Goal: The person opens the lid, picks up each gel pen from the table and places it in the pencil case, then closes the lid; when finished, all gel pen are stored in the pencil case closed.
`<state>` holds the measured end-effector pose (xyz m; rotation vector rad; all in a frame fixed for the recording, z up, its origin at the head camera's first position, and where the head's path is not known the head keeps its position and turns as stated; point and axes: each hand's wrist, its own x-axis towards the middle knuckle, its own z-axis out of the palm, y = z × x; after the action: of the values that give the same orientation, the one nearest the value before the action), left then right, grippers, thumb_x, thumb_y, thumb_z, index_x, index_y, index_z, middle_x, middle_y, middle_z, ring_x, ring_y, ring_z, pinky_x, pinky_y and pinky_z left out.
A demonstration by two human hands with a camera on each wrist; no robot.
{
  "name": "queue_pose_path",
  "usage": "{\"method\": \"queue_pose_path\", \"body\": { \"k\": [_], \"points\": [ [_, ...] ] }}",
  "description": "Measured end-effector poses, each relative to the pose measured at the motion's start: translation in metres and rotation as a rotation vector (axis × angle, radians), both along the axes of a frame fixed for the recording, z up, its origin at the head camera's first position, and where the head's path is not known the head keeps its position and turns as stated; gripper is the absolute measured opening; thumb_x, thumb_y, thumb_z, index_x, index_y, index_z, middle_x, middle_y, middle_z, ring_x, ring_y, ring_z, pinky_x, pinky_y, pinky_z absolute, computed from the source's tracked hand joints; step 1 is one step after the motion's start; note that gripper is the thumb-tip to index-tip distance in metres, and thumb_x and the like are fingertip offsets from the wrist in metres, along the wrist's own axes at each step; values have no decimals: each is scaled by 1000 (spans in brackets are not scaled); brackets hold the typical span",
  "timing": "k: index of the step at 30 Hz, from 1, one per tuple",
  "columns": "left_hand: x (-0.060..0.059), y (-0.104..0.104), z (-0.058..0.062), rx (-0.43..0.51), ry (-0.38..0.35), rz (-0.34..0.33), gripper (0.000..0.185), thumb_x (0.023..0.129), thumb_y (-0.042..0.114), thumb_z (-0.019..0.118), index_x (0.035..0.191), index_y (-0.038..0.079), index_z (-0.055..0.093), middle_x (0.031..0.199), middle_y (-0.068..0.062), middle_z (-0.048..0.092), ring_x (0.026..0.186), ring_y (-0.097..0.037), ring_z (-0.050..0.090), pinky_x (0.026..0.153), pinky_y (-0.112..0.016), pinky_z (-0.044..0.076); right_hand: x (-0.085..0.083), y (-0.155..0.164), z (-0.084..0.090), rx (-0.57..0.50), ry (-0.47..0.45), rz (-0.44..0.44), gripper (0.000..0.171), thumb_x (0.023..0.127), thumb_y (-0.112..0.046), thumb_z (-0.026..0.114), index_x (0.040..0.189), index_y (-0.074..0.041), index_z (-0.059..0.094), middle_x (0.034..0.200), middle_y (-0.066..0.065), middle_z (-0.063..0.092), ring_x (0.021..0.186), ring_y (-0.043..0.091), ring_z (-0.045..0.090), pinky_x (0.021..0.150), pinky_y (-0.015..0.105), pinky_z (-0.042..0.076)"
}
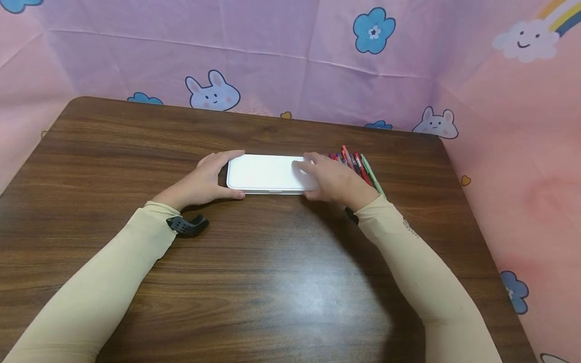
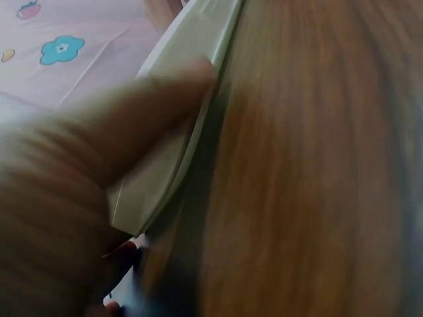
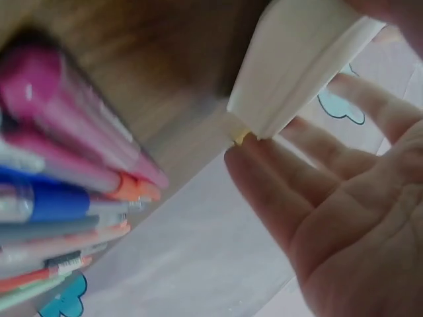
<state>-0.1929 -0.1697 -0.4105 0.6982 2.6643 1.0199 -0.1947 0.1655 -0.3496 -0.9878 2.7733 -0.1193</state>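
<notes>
Surface: dark wood-grain table point(image 1: 272, 282), rounded corners, glossy, with a glare patch at 6 o'clock of centre. It is enclosed at 9, 12 and 3 o'clock by a pink-purple sheet point(image 1: 290, 60), creased, printed with bunnies, blue flowers and a rainbow cloud.

A white case point(image 1: 268, 173), flat, rectangular with rounded corners, lid closed, is seen lying slightly toward 12 o'clock of table centre. Its left end is gripped by the left hand point(image 1: 201, 182): thumb curled along the near edge, fingers round the far corner. The right hand point(image 1: 333, 179) is laid on the case's right end, fingers spread over the lid; grip there cannot be told from the head view.

A bundle of pens point(image 1: 358, 166) is lying at 3 o'clock of the case, just behind the right hand.

Only in the left wrist view: the seam between lid and base of the case point(image 2: 192, 86), with a finger pressed along it. Only in the right wrist view: pen point(image 3: 73, 165) barrels in pink, blue and orange, smooth plastic, blurred, and the case corner point(image 3: 291, 72) met by nearly straight fingertips point(image 3: 264, 178).

Both arms are covered by beige sleeves; a black perforated strap point(image 1: 187, 225) is worn at the left wrist.
</notes>
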Motion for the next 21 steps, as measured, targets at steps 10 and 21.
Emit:
{"method": "queue_pose_path", "body": {
  "k": [10, 21],
  "points": [
    [1, 0, 0, -22, 68, -9, 99, 84, 41, 87, 161, 12, 32, 162, -14, 38, 150, -35, 31, 124, -60, 9, -12, 0, 12, 30, 12, 94, 64, 84, -38, 77, 144, -18, 63, 145, 20, 57, 100, 38, 70, 80, 41, 60],
    [-2, 0, 3, -24, 80, -39, 99, 86, 38, 86, 162, 11, 29, 163, -15, 37, 151, -35, 30, 125, -58, 8, -20, 0, 22, 13, -53, 111, 64, 85, -40, 77, 144, -18, 64, 143, 19, 61, 116, 37, 67, 92, 43, 57]
  ]
}}
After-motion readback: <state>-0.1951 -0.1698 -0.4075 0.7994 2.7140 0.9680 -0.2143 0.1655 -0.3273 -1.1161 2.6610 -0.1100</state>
